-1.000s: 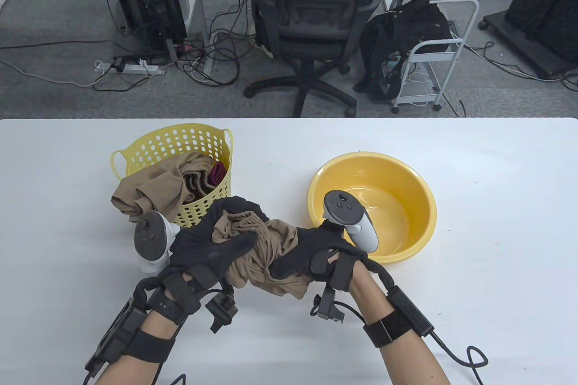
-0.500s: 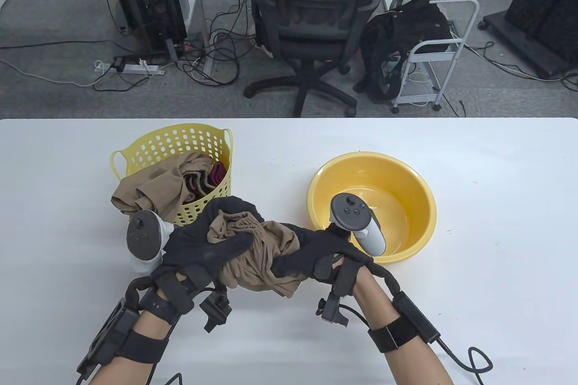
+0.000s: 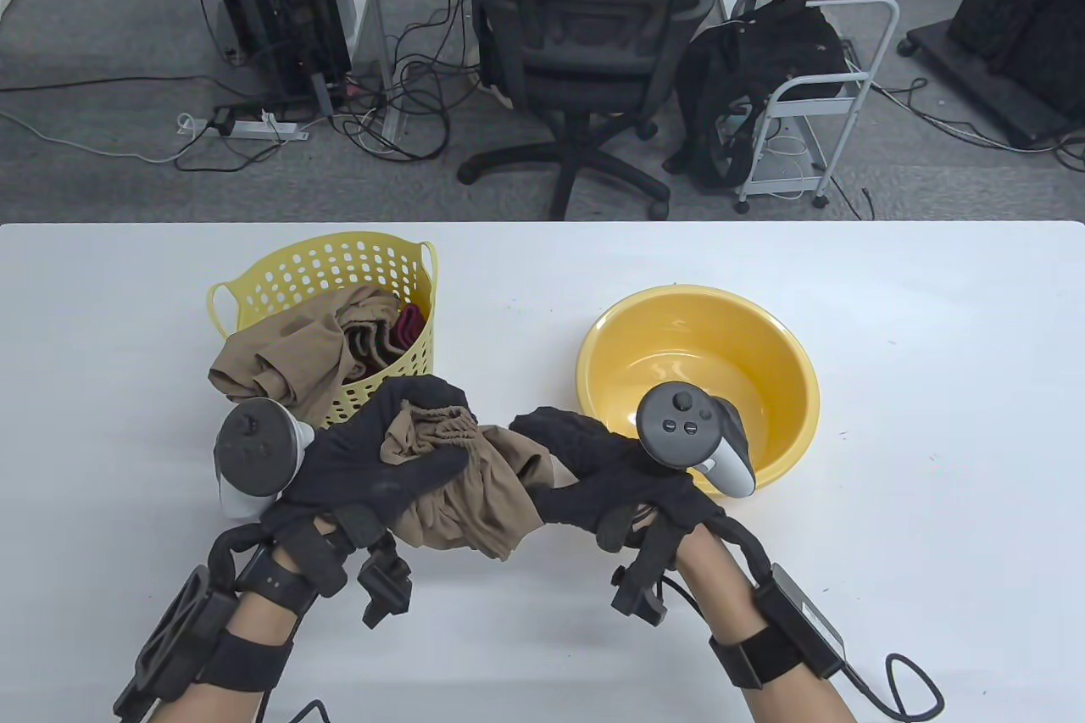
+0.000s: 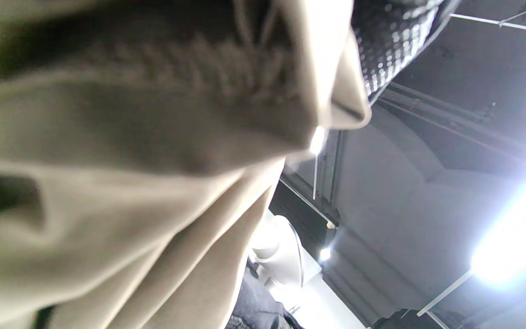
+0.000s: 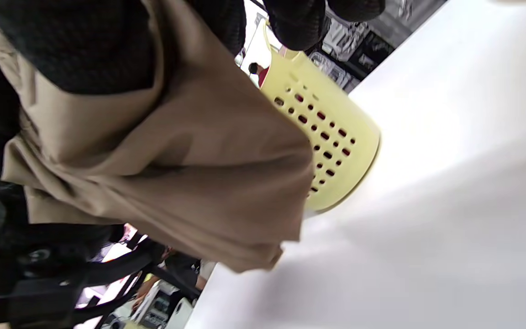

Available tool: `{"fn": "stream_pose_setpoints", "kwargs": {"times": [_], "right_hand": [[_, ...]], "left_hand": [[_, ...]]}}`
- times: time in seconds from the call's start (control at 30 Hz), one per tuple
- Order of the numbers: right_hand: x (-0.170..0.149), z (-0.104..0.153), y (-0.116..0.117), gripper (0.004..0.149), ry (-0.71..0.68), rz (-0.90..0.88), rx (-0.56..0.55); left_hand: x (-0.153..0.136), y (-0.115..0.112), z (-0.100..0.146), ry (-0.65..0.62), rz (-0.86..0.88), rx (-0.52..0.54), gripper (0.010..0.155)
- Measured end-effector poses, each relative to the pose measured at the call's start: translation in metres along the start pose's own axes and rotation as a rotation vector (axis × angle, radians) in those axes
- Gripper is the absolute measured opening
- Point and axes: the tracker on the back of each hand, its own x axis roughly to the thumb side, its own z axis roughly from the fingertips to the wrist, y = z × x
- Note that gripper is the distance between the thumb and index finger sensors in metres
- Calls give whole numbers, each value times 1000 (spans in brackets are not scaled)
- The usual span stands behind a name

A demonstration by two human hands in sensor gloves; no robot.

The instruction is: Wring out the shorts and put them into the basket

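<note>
Tan shorts, bunched and twisted, held above the tabletop between basket and bowl. Gripped at one end by left hand, at the other by right hand, fingers curled round the cloth. Elastic waistband gathered by the left thumb. Middle folds hidden under gloves; left wrist view blurred, mostly cloth.

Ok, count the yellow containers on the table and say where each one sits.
2. The perforated basket stands at the table's left, holding clothes; the round basin sits at the right, just beyond the right hand. None seems hidden.
</note>
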Motion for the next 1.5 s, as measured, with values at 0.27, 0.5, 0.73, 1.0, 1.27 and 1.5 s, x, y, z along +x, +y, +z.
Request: {"fn": "stream_pose_setpoints", "kwargs": {"times": [0.27,0.5,0.73,1.0,1.27,1.5], "right_hand": [[-2,14,-4,85,1,153,-73],[-6,24,0,88,18,298,-112],[-12,34,14,94,46,522,-123],[-21,40,29,95,60,629,-145],[-21,44,33,95,55,673,-150],[-18,49,32,95,46,693,-161]], "left_hand": [[6,8,5,26,-85,-11,64],[11,20,9,52,-155,21,65],[15,37,10,81,-236,60,65],[18,60,4,116,-301,101,67],[25,86,-12,142,-409,100,69],[25,103,-28,168,-557,83,73]]}}
